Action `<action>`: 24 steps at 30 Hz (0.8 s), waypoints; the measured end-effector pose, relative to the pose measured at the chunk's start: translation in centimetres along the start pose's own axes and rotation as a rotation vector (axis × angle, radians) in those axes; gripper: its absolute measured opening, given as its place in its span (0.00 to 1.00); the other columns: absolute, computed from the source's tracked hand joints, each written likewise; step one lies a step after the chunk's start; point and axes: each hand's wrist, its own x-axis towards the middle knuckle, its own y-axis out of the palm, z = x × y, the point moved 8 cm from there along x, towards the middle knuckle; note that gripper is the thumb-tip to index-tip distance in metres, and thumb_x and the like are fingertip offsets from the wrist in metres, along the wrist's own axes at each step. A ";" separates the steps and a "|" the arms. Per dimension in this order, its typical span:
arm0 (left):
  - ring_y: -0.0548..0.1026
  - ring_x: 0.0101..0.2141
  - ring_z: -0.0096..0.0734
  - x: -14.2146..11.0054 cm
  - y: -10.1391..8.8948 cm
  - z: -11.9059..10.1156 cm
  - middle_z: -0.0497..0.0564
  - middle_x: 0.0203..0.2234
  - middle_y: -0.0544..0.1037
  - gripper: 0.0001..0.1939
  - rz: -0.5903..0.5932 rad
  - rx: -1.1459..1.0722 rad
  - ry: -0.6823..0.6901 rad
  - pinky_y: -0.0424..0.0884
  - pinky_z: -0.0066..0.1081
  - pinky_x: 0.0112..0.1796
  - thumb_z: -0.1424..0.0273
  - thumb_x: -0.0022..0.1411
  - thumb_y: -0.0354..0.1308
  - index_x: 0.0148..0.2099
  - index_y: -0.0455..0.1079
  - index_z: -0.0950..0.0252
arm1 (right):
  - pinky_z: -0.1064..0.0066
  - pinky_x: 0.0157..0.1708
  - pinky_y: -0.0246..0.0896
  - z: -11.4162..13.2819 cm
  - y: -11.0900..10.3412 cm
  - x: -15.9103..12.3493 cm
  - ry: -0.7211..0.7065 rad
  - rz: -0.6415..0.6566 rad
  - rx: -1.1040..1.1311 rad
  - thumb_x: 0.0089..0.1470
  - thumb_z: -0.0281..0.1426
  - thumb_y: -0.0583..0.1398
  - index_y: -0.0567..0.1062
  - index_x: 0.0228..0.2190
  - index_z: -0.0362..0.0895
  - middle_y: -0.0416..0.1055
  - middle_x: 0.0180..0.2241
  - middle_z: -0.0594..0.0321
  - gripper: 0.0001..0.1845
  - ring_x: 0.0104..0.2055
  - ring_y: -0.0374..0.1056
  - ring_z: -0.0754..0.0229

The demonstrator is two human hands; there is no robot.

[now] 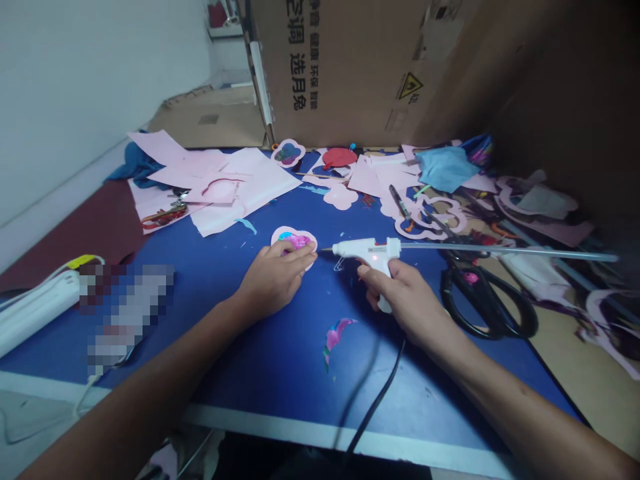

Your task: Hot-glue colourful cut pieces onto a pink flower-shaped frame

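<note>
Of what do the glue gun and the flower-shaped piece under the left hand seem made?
Glue gun: likely hard plastic, from its smooth white body. Flower-shaped piece: flat, matte pink border, probably paper or card; colourful centre looks shinier, perhaps foil.

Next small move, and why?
I'd probably ease the glue gun left until its nozzle meets the pink-rimmed flower piece. The right hand grips the gun with the tip just short of the rim, a light on its body glows, and the left hand lies over the piece, seemingly steadying it.
</note>
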 end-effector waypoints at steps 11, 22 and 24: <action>0.73 0.62 0.51 -0.2 -0.1 0.1 0.51 0.72 0.73 0.27 -0.016 -0.061 0.004 0.73 0.53 0.57 0.73 0.74 0.52 0.70 0.75 0.56 | 0.66 0.25 0.52 0.1 -0.2 0.0 -0.007 -0.020 0.002 0.55 0.54 0.63 0.71 0.22 0.49 0.68 0.18 0.63 0.24 0.22 0.62 0.58; 0.75 0.68 0.46 -0.3 -4.1 3.2 0.57 0.66 0.79 0.20 -0.304 -0.213 -0.107 0.68 0.55 0.70 0.67 0.78 0.51 0.60 0.82 0.61 | 0.66 0.26 0.52 -0.6 -0.3 0.0 0.012 -0.029 0.088 0.54 0.55 0.65 0.72 0.27 0.48 0.71 0.19 0.65 0.23 0.22 0.62 0.60; 0.73 0.70 0.46 0.9 -3.9 2.8 0.59 0.68 0.77 0.22 -0.216 -0.188 -0.055 0.67 0.53 0.71 0.68 0.78 0.50 0.63 0.81 0.65 | 0.66 0.25 0.52 -0.6 -0.3 0.1 0.016 -0.030 0.100 0.53 0.55 0.65 0.72 0.28 0.48 0.71 0.19 0.65 0.24 0.22 0.61 0.60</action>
